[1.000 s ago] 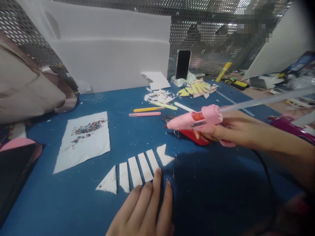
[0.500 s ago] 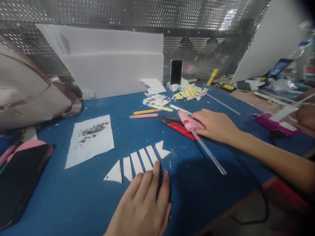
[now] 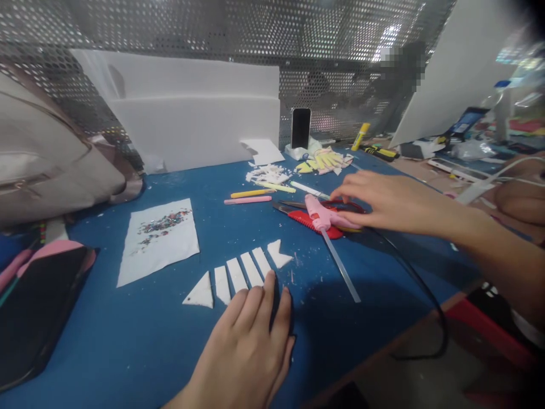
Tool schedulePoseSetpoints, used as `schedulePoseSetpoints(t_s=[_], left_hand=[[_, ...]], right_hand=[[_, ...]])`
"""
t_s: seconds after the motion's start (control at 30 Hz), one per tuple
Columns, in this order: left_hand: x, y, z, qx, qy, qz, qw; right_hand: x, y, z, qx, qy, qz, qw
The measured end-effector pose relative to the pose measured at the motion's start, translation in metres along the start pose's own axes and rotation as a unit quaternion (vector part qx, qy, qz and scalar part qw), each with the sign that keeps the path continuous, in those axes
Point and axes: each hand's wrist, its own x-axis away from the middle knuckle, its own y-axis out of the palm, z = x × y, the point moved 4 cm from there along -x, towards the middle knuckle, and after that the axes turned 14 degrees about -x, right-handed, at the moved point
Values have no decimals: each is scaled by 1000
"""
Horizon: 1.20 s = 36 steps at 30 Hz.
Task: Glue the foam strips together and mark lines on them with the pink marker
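Observation:
My left hand [image 3: 251,335] lies flat, fingers slightly spread, its fingertips at the lower ends of white fish-shaped cut pieces. These are a triangular head [image 3: 201,292], several slanted strips [image 3: 237,274] and a notched tail [image 3: 279,254], laid out in a row. My right hand [image 3: 361,199] is open over a pink glue gun [image 3: 319,215], thumb beside its handle and fingers apart. The glue gun rests on red-handled scissors [image 3: 309,220], with a long clear glue stick [image 3: 340,266] sticking out toward me. Part of its handle is hidden by the thumb.
Paper with glittery bits [image 3: 159,241] lies left, near a dark phone [image 3: 40,312] and a bag [image 3: 55,147]. Markers [image 3: 249,200], white scraps [image 3: 268,173] and an upright phone [image 3: 301,128] sit farther back. A black cord [image 3: 438,307] hangs right. Another person's hand [image 3: 523,187] shows at far right.
My right hand has loosened from the glue gun, its fingers now spread apart. The glue stick's near end has swung left. My left hand stays by the strips; the view has shifted slightly.

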Motion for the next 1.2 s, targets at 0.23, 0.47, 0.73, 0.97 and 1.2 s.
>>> schedulePoseSetpoints(t_s=[0.23,0.47,0.73,0.97,1.2], left_hand=[[1,-2,-1,-3,7,7,1000],[3,3,0,13,-1,11,1000],[2,3,-1,24,-12,50,998],[-1,-1,-3,34,-19,45,998],[0,-1,-2,28,-11,47,998]], right_hand=[[-43,24,-85,-137,-201,-47,969],[-63,57,-95,-157,-208,-104,960],[-58,69,-87,-145,-249,-66,955],[-55,69,-87,-138,-259,-51,955],[-53,65,-88,-124,-260,-51,956]])
